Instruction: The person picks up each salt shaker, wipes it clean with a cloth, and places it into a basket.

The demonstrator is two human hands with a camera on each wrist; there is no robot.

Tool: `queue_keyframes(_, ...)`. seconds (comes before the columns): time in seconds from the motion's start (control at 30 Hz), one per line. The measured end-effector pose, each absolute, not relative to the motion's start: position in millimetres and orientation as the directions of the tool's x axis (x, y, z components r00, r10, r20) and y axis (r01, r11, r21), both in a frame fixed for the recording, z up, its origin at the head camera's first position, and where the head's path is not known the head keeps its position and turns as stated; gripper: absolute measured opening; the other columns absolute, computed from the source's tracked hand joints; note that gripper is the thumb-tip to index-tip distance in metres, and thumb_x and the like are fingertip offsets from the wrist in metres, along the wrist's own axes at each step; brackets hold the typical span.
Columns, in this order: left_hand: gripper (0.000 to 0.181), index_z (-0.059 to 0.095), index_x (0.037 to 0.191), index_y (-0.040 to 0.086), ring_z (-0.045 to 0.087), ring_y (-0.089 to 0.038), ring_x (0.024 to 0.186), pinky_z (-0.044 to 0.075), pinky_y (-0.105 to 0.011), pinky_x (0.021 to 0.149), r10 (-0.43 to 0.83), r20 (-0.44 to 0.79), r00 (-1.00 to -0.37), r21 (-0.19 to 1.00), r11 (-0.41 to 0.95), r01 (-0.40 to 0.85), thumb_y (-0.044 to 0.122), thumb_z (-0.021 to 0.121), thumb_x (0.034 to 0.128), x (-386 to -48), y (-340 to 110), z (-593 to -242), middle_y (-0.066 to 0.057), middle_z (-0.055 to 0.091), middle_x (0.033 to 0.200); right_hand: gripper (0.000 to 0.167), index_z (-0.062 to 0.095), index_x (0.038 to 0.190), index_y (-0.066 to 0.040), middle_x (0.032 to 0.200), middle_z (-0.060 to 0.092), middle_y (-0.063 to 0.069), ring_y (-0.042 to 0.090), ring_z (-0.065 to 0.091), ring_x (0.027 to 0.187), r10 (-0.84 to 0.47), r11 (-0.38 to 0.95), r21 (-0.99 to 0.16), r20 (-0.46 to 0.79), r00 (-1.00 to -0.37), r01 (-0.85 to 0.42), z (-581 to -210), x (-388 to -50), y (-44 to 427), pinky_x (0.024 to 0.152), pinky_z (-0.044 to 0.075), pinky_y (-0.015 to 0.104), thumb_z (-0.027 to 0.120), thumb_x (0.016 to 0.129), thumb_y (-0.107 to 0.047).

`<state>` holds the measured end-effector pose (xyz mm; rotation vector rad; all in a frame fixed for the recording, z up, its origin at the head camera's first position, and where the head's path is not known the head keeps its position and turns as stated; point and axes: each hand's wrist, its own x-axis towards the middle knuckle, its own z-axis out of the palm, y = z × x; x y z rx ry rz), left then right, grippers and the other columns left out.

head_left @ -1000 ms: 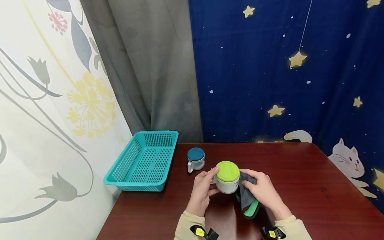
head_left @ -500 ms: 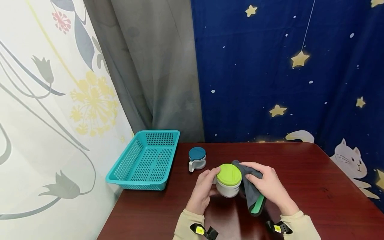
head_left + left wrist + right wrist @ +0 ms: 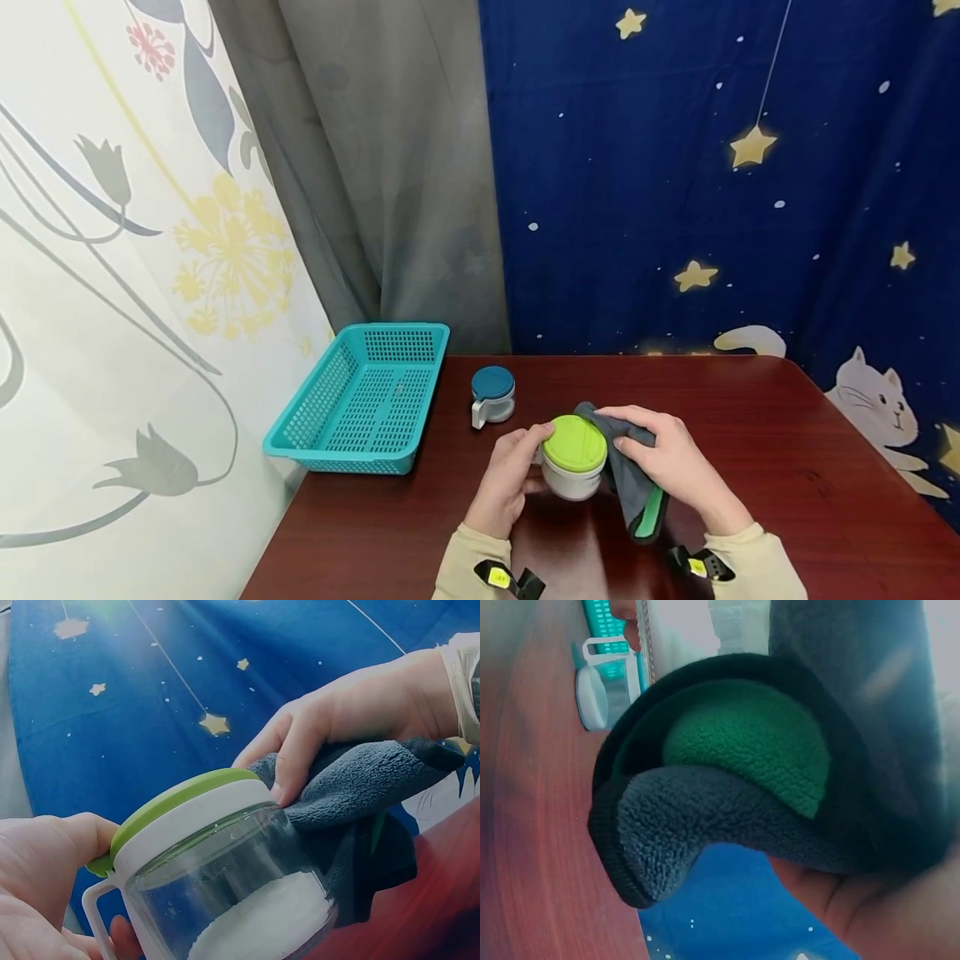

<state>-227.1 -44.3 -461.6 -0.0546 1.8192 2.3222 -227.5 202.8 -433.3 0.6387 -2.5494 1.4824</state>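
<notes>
A clear seasoning jar (image 3: 247, 900) with a green lid (image 3: 575, 443) and a white handle is held above the table, slightly tilted in the left wrist view. White powder lies inside it. My left hand (image 3: 507, 479) grips the jar at its handle side, thumb at the lid's edge. My right hand (image 3: 671, 458) pinches a folded cloth (image 3: 628, 475), grey on one side and green on the other, against the jar's right side. In the right wrist view the cloth (image 3: 705, 802) covers much of the jar.
A second jar (image 3: 493, 396) with a blue lid and white handle stands on the dark red table (image 3: 720, 400) behind my left hand. At the left sits a turquoise plastic basket (image 3: 411, 450). Curtains (image 3: 637, 167) hang behind the table.
The jar has come slightly nearer and to the right in my left hand. My right hand and the cloth have shifted right, with the cloth now higher along the lid's side.
</notes>
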Motion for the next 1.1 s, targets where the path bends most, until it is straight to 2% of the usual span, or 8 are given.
queue_keyframes(0.2,0.041,0.068,0.100,0.004,0.068,-0.026,0.083,0.057,-0.038,0.068,0.158,-0.143,-0.977,0.953,-0.244,-0.179,0.043,0.074,0.0878,-229.5,-44.8,-457.2,-0.014,0.067,0.099,0.044,0.068,0.127,-0.031,0.126,0.066,-0.003,0.018,0.065,0.105,-0.314,0.444,-0.799,0.286,-0.905,-0.406,-442.0,-235.5,201.8,0.084,0.054,0.031,0.067,0.094,-0.003)
queue_keyframes(0.33,0.042,0.069,0.100,0.005,0.067,-0.026,0.081,0.054,-0.035,0.066,0.167,-0.155,-0.974,0.949,-0.249,-0.194,0.044,0.076,0.0856,-230.8,-44.4,-454.5,-0.014,0.068,0.097,0.044,0.069,0.124,-0.032,0.120,0.068,-0.008,0.014,0.064,0.108,-0.332,0.477,-0.784,0.256,-0.908,-0.396,-454.9,-239.9,198.8,0.089,0.052,0.032,0.067,0.092,-0.002)
queue_keyframes(0.53,0.040,0.067,0.097,0.006,0.066,-0.026,0.084,0.055,-0.036,0.068,0.160,-0.161,-0.974,0.950,-0.242,-0.197,0.044,0.077,0.0859,-230.3,-44.5,-457.2,-0.013,0.067,0.097,0.044,0.069,0.122,-0.033,0.117,0.069,-0.009,0.015,0.064,0.107,-0.332,0.477,-0.796,0.228,-0.915,-0.371,-465.2,-239.6,197.2,0.089,0.052,0.034,0.068,0.091,-0.002)
queue_keyframes(0.73,0.040,0.061,0.093,0.008,0.067,-0.025,0.075,0.052,-0.033,0.062,0.146,-0.169,-0.975,0.949,-0.244,-0.201,0.044,0.076,0.0860,-230.2,-43.5,-455.6,-0.013,0.066,0.093,0.045,0.069,0.125,-0.031,0.120,0.068,-0.007,0.016,0.064,0.109,-0.309,0.482,-0.801,0.224,-0.924,-0.355,-462.1,-236.7,197.0,0.089,0.052,0.034,0.068,0.091,-0.003)
queue_keyframes(1.1,0.045,0.057,0.098,0.009,0.063,-0.023,0.077,0.049,-0.033,0.063,0.174,-0.180,-0.968,0.942,-0.254,-0.221,0.049,0.073,0.0880,-230.7,-46.0,-456.7,-0.012,0.062,0.094,0.041,0.068,0.126,-0.032,0.122,0.068,-0.006,0.016,0.064,0.111,-0.309,0.465,-0.800,0.255,-0.916,-0.380,-454.7,-232.3,197.5,0.088,0.053,0.032,0.071,0.092,-0.008)
